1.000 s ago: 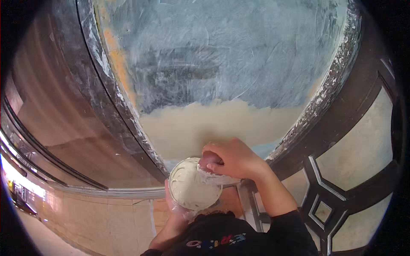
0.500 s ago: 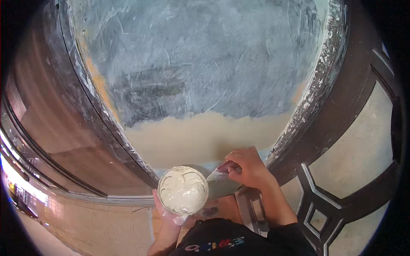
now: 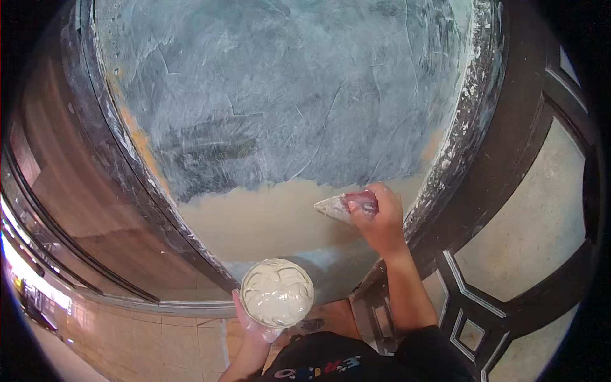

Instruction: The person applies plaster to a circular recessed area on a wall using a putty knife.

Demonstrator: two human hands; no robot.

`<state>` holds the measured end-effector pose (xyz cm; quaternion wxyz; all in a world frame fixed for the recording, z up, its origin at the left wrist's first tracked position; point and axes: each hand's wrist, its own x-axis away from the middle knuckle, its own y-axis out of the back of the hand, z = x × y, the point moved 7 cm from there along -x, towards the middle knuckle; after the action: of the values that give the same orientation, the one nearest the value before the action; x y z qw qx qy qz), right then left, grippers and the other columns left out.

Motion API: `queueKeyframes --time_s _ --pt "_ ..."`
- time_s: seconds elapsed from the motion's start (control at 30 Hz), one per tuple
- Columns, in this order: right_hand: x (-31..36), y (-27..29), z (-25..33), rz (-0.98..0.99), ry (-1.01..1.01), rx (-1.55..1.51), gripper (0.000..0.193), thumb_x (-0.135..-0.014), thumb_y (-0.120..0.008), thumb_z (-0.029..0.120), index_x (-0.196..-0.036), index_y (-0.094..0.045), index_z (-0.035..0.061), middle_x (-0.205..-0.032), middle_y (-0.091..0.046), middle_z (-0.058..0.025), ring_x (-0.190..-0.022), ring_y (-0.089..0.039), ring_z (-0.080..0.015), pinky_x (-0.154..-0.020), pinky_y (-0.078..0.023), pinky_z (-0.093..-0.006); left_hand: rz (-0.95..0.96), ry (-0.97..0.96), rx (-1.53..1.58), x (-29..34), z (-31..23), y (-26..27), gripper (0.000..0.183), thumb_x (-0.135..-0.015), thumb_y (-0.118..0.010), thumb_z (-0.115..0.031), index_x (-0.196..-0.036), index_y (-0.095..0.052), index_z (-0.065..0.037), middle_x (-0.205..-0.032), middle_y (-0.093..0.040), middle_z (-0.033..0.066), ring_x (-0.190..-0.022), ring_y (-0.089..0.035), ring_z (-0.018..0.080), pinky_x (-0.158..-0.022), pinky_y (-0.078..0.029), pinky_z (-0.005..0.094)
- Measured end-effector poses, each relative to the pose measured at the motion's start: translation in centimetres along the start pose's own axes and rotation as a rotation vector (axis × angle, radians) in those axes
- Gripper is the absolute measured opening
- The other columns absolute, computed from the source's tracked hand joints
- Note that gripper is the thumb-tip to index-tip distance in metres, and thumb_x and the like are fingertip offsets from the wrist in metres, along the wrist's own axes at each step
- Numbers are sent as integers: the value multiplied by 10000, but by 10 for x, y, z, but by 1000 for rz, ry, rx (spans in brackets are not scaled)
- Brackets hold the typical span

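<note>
My left hand [image 3: 254, 326] is closed round the side of a round tub [image 3: 310, 305], at the lower middle. Off-white putty [image 3: 278, 294] fills it, its surface ridged and wet. My right hand [image 3: 387, 219], higher and to the right, grips a putty knife [image 3: 336, 207] by its reddish, smeared handle. The blade, coated with pale putty, points left over a smooth beige band [image 3: 254, 219] on the panel. Whether the blade touches the surface, I cannot tell. Above that band the panel [image 3: 273, 83] is blue-grey, with streaks and scratches.
A dark frame edge [image 3: 461, 108] with flaking white paint borders the panel on the right, and a brown wooden one [image 3: 114, 191] on the left. Dark trim with pale inset panels [image 3: 522, 223] stands at the right. Tan floor tiles [image 3: 178, 337] lie below left.
My right hand has moved up with the putty knife, whose blade has swung from pointing down-left to pointing left. The tub has shifted slightly right and down in the picture.
</note>
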<state>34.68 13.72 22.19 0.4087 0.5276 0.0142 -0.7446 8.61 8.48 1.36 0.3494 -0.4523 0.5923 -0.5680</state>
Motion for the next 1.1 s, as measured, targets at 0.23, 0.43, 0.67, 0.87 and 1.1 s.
queueKeyframes --time_s 0.23,0.43,0.67,0.87,1.1 --pt "-38 5 12 -65 94 114 245 -784 -713 170 -972 -598 64 -879 -640 -78 -840 -596 -271 -792 -355 -387 -64 -33 -57 0 4 10 813 -918 -329 -698 -1481 -355 -112 -1495 -391 167 -1314 -432 405 -1057 -390 576" --pt "-29 17 18 -196 186 109 263 -779 -716 184 -989 -607 68 -898 -630 -70 -848 -585 -272 -808 -342 -396 5 -74 -164 3 -4 3 802 -923 -331 -685 -1481 -351 -110 -1504 -373 164 -1320 -424 404 -1083 -364 568" --pt "-44 11 22 -123 221 168 260 -792 -714 204 -987 -608 69 -888 -622 -62 -824 -570 -265 -804 -338 -409 -27 -103 -198 -2 -3 8 805 -924 -331 -686 -1485 -347 -108 -1506 -372 159 -1330 -411 402 -1086 -359 567" --pt "-26 9 26 -187 266 93 254 -795 -717 205 -986 -614 72 -854 -611 -53 -809 -569 -259 -783 -345 -400 -48 -155 -258 -4 -8 25 815 -923 -315 -695 -1485 -344 -105 -1510 -367 154 -1336 -405 388 -1095 -348 560" --pt "-30 10 16 -231 234 188 209 -810 -709 209 -940 -624 69 -861 -618 -78 -816 -574 -276 -775 -360 -420 -64 -71 -148 -3 -1 14 816 -918 -334 -698 -1482 -346 -109 -1508 -368 153 -1327 -418 390 -1082 -373 553"
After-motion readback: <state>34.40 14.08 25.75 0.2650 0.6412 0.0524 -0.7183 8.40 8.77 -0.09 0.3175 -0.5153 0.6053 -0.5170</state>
